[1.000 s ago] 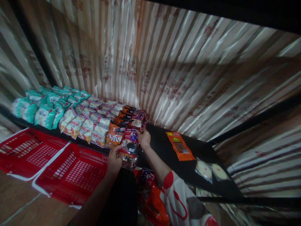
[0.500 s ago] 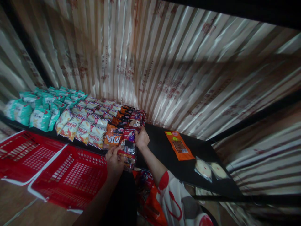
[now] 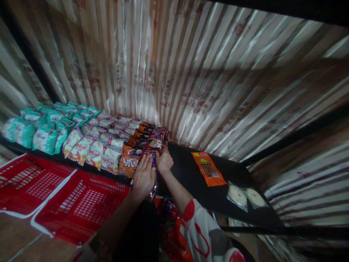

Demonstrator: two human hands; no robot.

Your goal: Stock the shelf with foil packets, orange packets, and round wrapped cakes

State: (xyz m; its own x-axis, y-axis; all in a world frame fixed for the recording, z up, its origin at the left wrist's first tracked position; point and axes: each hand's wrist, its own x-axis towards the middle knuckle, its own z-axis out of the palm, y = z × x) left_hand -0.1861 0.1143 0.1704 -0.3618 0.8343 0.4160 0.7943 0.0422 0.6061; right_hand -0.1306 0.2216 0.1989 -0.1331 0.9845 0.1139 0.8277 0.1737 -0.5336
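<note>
At the end of a row of snack bags stand dark red snack packets (image 3: 158, 134), one behind another. My left hand (image 3: 144, 176) lies flat against the front packet with its fingers stretched forward, hiding most of it. My right hand (image 3: 164, 160) is curled around the right edge of the same packet, its fingertips partly hidden. Directly left of my hands is an orange snack bag (image 3: 128, 160) with dark trim. White snack bags (image 3: 110, 158) with striped edges come after it, then teal snack bags (image 3: 45, 138) at the far left.
Right of my hands, the black shelf (image 3: 182, 171) carries an orange flat packet (image 3: 208, 169) and two clear-wrapped round pale items (image 3: 237, 196). Red baskets (image 3: 81, 203) with white handles sit below the shelf front. More packets (image 3: 176, 233) lie below my right arm. A pleated curtain (image 3: 169, 72) hangs behind.
My left hand has moved right and up, from gripping the lower front packet's edge to lying flat over its front. The packet is pushed back toward the row. My right hand stays nearly still.
</note>
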